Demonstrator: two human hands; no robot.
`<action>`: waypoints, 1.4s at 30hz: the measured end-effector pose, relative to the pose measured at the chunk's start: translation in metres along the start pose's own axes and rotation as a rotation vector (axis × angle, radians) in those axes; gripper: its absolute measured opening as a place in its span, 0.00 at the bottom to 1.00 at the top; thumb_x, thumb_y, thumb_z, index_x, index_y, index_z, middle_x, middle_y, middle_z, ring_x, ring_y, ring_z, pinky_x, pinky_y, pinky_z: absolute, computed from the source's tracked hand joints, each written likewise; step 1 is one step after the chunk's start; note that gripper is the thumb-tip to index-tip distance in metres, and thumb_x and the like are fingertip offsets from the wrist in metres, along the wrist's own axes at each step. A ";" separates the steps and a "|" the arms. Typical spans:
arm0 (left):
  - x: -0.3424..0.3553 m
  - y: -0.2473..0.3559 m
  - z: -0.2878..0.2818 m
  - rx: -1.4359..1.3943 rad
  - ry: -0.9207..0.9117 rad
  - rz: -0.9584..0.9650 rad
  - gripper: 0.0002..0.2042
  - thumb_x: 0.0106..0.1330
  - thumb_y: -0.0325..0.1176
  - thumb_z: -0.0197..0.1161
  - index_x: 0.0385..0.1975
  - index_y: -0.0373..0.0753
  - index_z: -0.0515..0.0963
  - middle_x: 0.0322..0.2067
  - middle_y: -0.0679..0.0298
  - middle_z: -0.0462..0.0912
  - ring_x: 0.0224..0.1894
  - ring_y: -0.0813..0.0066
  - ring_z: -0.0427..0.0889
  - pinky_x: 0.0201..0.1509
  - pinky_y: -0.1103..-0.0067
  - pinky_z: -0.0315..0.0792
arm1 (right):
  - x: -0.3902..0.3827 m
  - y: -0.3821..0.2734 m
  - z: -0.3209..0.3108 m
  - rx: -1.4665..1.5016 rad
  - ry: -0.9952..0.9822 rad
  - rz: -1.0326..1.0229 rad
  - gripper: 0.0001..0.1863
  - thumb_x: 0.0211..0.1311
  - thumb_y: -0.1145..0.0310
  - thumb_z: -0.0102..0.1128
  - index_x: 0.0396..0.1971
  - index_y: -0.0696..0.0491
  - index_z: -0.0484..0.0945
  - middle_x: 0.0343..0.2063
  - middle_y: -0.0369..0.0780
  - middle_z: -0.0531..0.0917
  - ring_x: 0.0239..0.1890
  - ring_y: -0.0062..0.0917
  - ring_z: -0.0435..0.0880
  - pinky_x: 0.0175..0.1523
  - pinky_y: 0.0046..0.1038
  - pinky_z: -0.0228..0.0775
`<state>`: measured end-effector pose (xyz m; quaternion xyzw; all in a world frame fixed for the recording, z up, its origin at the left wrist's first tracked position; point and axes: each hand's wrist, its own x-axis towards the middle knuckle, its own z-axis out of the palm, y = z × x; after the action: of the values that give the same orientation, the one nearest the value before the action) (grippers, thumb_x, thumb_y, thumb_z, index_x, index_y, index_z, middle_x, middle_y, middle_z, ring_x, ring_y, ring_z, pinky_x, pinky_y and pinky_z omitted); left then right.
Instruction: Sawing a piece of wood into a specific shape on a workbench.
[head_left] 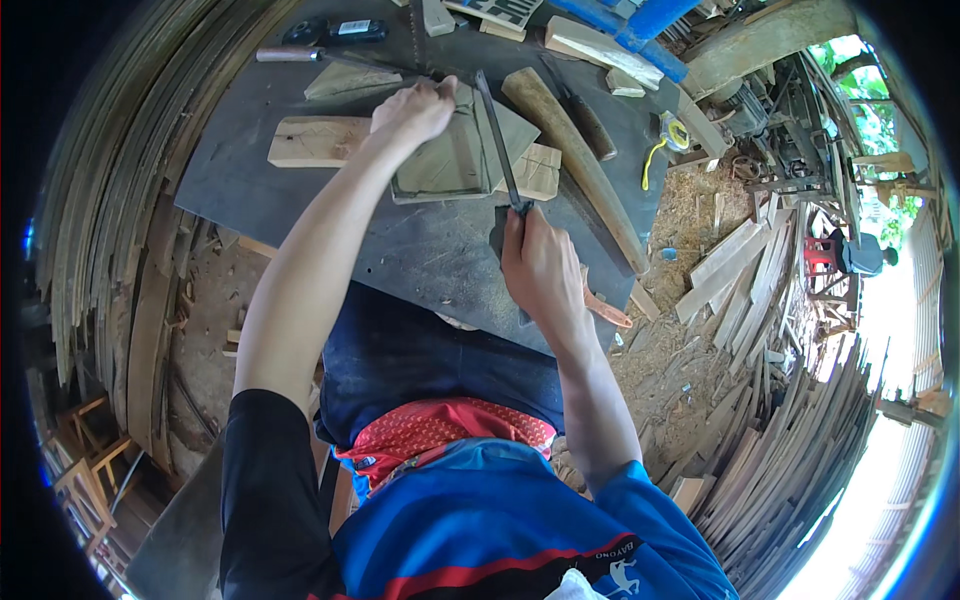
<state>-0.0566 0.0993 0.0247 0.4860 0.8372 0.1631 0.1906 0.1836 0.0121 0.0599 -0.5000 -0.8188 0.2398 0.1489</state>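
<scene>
My right hand [540, 265] is closed round the handle end of a long, thin metal file [495, 135], which points away from me. Further off and to the left, my left hand [415, 110] is curled shut at the far edge of a flat, greyish wooden block [440, 165]. Its fingertips are hidden, so what they grip does not show. Just beyond them, a dark toothed saw blade [418, 38] runs to the top of the view. Pale wood blocks lie on both sides, one [318, 141] partly under my left forearm and another [533, 172] close to the file.
The dark work table [400, 255] also bears a long rounded wooden bar [575, 165], a yellow tape measure [672, 132], a tool with a cylindrical handle [288, 54] and an orange-handled tool [606, 310]. Stacked boards [120, 180] stand at left; loose planks [790, 440] lie at right.
</scene>
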 end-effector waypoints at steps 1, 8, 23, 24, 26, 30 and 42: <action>-0.004 0.001 0.002 0.020 0.012 -0.018 0.33 0.75 0.57 0.34 0.50 0.34 0.80 0.49 0.42 0.82 0.56 0.47 0.81 0.61 0.59 0.74 | 0.004 -0.004 0.003 -0.022 0.002 0.012 0.15 0.72 0.64 0.48 0.29 0.61 0.72 0.17 0.58 0.79 0.23 0.55 0.81 0.30 0.52 0.73; -0.008 0.010 0.003 0.008 0.063 -0.073 0.35 0.75 0.58 0.33 0.47 0.34 0.82 0.48 0.48 0.84 0.53 0.53 0.83 0.58 0.62 0.76 | 0.009 -0.007 0.017 -0.059 -0.002 0.040 0.16 0.72 0.63 0.47 0.28 0.60 0.71 0.18 0.58 0.79 0.24 0.56 0.81 0.31 0.54 0.73; -0.018 0.014 -0.008 0.001 0.077 -0.047 0.31 0.77 0.55 0.38 0.56 0.30 0.74 0.52 0.42 0.80 0.55 0.45 0.79 0.58 0.59 0.74 | 0.001 -0.006 0.038 -0.099 0.019 0.098 0.15 0.72 0.64 0.47 0.28 0.58 0.71 0.16 0.54 0.80 0.22 0.52 0.84 0.28 0.48 0.77; -0.019 0.015 -0.011 0.016 0.040 -0.065 0.34 0.76 0.57 0.32 0.57 0.32 0.74 0.55 0.44 0.78 0.58 0.47 0.77 0.62 0.59 0.71 | -0.005 -0.007 0.038 -0.094 0.015 0.101 0.15 0.72 0.64 0.47 0.28 0.58 0.71 0.16 0.54 0.80 0.22 0.52 0.84 0.28 0.48 0.77; -0.019 0.015 -0.009 0.036 -0.002 -0.083 0.36 0.76 0.59 0.27 0.58 0.34 0.74 0.58 0.46 0.77 0.60 0.48 0.76 0.65 0.59 0.69 | -0.017 -0.006 0.039 -0.130 -0.009 0.113 0.15 0.72 0.64 0.47 0.28 0.58 0.71 0.16 0.54 0.80 0.22 0.51 0.84 0.27 0.48 0.77; -0.013 0.007 0.001 0.024 0.042 -0.044 0.36 0.76 0.59 0.27 0.57 0.33 0.74 0.57 0.44 0.77 0.60 0.47 0.76 0.65 0.59 0.69 | -0.020 -0.002 0.043 -0.093 -0.026 0.124 0.14 0.72 0.64 0.48 0.28 0.59 0.70 0.16 0.54 0.80 0.21 0.50 0.84 0.26 0.47 0.77; 0.007 0.001 0.014 0.092 0.059 -0.005 0.39 0.76 0.60 0.25 0.57 0.34 0.77 0.57 0.46 0.78 0.63 0.48 0.74 0.69 0.59 0.65 | -0.114 0.013 0.038 0.049 -0.101 0.166 0.14 0.70 0.65 0.52 0.39 0.64 0.72 0.13 0.54 0.78 0.18 0.51 0.81 0.24 0.49 0.75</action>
<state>-0.0521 0.1070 0.0119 0.4873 0.8502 0.1383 0.1436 0.2271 -0.0934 0.0208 -0.5496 -0.7748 0.2962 0.0993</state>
